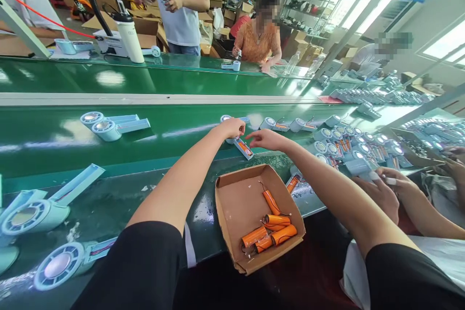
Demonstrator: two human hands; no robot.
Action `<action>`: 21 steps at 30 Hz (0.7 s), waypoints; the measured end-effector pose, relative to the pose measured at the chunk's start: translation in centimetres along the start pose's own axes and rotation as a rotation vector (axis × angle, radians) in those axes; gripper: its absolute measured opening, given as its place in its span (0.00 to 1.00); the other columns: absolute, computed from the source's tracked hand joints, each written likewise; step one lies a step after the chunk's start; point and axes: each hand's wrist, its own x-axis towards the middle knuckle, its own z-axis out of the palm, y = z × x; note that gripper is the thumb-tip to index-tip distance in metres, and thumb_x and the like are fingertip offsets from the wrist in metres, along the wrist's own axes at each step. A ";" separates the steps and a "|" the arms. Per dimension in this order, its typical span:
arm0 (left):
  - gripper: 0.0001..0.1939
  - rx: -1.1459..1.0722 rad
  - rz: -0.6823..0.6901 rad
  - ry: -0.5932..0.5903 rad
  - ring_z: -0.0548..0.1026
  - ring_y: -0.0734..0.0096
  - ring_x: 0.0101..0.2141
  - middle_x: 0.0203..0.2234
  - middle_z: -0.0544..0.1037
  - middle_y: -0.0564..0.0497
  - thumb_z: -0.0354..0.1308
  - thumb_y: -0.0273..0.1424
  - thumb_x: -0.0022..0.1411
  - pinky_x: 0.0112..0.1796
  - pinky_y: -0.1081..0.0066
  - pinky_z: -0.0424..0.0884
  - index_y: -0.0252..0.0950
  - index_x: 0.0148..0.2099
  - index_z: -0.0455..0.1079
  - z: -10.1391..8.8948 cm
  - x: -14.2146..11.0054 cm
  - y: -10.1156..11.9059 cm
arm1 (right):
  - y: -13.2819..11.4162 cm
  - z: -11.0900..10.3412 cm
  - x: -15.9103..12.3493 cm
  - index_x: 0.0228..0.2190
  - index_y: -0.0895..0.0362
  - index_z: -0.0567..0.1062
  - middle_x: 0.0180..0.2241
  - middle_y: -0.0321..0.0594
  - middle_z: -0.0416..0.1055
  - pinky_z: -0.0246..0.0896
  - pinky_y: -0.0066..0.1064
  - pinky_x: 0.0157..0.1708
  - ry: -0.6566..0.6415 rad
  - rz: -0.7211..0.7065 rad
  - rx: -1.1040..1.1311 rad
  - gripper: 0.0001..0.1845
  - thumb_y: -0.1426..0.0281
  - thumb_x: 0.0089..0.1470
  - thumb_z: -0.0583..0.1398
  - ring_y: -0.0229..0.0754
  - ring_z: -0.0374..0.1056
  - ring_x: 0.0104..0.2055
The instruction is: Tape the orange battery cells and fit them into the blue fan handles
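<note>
Both my arms reach out over the green conveyor belt (pixel 54 140). My left hand (pixel 232 128) is closed in a pinch on the round head of a pale blue handheld fan housing (pixel 242 147) whose open handle holds an orange battery. My right hand (pixel 264 139) hovers just right of that handle, fingers pinched together toward it; what they hold, if anything, is too small to make out. Below my hands an open cardboard box (pixel 240 203) holds several orange cylindrical batteries (pixel 276 232) with wires.
More blue fan housings lie on the belt at left (pixel 109 127), near left (pixel 39 208) and massed at right (pixel 337 143). A neighbour's hands (pixel 385 189) work at my right. Across the belt stand other workers, a white bottle (pixel 129 38) and cartons.
</note>
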 end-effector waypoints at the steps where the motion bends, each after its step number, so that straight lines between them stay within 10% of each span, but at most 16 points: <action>1: 0.07 -0.003 0.005 0.001 0.82 0.69 0.39 0.36 0.87 0.54 0.64 0.26 0.59 0.37 0.75 0.68 0.41 0.39 0.81 0.1 0.1 0.0 | 0.6 0.1 -0.3 0.57 0.57 0.80 0.39 0.43 0.85 0.67 0.33 0.39 0.021 0.005 0.084 0.23 0.62 0.65 0.62 0.45 0.77 0.38; 9: 0.08 -0.006 0.040 -0.010 0.82 0.69 0.39 0.36 0.86 0.55 0.63 0.26 0.59 0.38 0.75 0.69 0.41 0.39 0.81 0.5 0.9 0.0 | 1.6 1.8 -1.5 0.35 0.55 0.85 0.41 0.42 0.83 0.63 0.31 0.44 0.086 -0.159 -0.021 0.04 0.69 0.57 0.68 0.45 0.75 0.43; 21: 0.10 -0.004 0.047 -0.030 0.82 0.67 0.40 0.37 0.87 0.54 0.62 0.25 0.59 0.42 0.73 0.71 0.42 0.41 0.81 0.6 1.7 1.0 | 2.6 3.0 1.1 0.39 0.56 0.83 0.39 0.43 0.81 0.63 0.31 0.43 0.251 -0.069 -0.045 0.08 0.72 0.65 0.61 0.44 0.75 0.42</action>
